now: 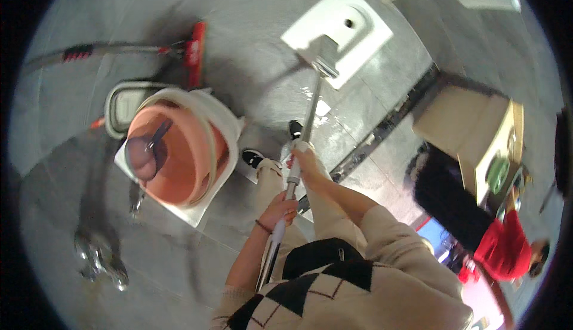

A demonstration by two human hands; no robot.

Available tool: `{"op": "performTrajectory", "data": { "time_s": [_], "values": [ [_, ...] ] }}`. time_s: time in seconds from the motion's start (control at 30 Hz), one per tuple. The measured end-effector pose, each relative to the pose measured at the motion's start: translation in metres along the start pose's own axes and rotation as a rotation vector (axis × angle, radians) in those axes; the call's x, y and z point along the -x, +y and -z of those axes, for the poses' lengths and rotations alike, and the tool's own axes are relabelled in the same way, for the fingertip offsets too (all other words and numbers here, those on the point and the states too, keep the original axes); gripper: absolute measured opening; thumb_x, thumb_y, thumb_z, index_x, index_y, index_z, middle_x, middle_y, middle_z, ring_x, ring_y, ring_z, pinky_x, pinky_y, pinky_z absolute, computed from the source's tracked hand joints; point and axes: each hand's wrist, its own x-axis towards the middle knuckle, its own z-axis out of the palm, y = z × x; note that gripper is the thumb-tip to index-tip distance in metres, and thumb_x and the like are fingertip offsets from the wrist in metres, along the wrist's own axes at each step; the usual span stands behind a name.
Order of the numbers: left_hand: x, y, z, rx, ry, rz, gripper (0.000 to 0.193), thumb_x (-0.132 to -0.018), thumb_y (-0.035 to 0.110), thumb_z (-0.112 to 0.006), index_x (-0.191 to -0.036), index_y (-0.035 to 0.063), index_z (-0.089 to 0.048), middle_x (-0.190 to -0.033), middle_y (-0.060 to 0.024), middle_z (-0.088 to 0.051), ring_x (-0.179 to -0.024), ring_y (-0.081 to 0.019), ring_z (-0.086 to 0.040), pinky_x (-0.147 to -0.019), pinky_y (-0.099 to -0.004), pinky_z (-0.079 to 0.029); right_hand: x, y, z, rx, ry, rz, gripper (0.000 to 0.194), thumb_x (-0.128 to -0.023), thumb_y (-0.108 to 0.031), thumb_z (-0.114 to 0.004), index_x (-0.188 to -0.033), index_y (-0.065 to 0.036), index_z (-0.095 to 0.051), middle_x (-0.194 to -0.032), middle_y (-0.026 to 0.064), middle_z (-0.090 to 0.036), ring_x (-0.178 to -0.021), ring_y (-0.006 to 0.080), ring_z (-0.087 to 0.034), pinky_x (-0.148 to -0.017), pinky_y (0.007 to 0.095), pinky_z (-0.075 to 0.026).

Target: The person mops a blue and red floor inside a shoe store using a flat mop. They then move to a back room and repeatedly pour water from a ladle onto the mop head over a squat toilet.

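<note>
My left hand (278,213), with a dark band at the wrist, is closed round the lower part of a long metal and white pole. My right hand (306,164) grips the same pole higher up in the picture, near its grey collar. The pole belongs to a long-handled mop (329,54), whose blocky grey head is over the near edge of a white squat toilet pan (376,34). Whether the head touches the pan I cannot tell. Wet patches and a small white piece (322,108) are on the grey tiled floor near my black shoes.
At left are nested orange-pink buckets (179,182) with a purplish dipper (142,157), a grey basin (110,110), a red-headed floor tool (196,57) and metal taps (98,260). A dark strip (371,140) crosses the floor at right, near a beige box-like unit (456,117) and a person in red (506,249).
</note>
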Motion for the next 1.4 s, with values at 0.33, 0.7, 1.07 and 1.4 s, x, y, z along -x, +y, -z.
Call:
{"op": "performTrajectory", "data": {
  "time_s": [0.33, 0.7, 1.07, 1.4],
  "values": [
    [-0.031, -0.064, 0.067, -0.088, -0.072, -0.145, 0.017, -0.081, 0.012, -0.057, -0.078, 0.0071, -0.04, -0.053, -0.0009, -0.042, -0.039, -0.0106, -0.043, -0.035, -0.0295, -0.039, 0.001, -0.115, -0.156, 0.375, -0.56, 1.0, 0.037, -0.087, 0.001, -0.047, -0.123, -0.004, -0.046, -0.119, 0.008, -0.054, -0.107, 0.0181, -0.054, -0.093, 0.03, -0.041],
    [-0.036, -0.062, 0.08, -0.097, -0.109, -0.31, 0.022, -0.077, 0.011, -0.054, -0.059, 0.0022, -0.047, -0.047, -0.0072, -0.048, -0.036, -0.0161, -0.049, -0.034, -0.0308, -0.041, -0.044, -0.027, -0.366, 2.083, -1.05, 0.925, 0.064, -0.072, -0.036, -0.069, -0.123, -0.003, -0.046, -0.103, 0.0201, -0.06, -0.091, 0.037, -0.058, -0.082, 0.0435, -0.046],
    [-0.087, -0.084, 0.1, -0.255, -0.17, -0.428, 0.016, -0.077, 0.011, -0.052, -0.064, 0.0008, -0.053, -0.049, -0.0102, -0.052, -0.038, -0.0196, -0.052, -0.034, -0.0332, -0.04, -0.038, 0.025, -0.344, 1.717, -0.875, 0.436, 0.036, -0.078, -0.034, -0.063, -0.099, -0.005, -0.06, -0.085, 0.0198, -0.062, -0.073, 0.0298, -0.062, -0.068, 0.0422, -0.048],
    [-0.026, -0.039, 0.092, -0.103, -0.175, -0.281, 0.025, -0.077, 0.016, -0.057, -0.056, 0.0067, -0.047, -0.049, -0.0049, -0.047, -0.04, -0.015, -0.048, -0.039, -0.0295, -0.042, 0.019, -0.066, -0.392, 1.791, -0.871, 1.129, 0.026, -0.083, -0.02, -0.056, -0.1, -0.001, -0.053, -0.085, 0.0167, -0.063, -0.079, 0.0285, -0.064, -0.07, 0.0419, -0.049]
  ]
}}
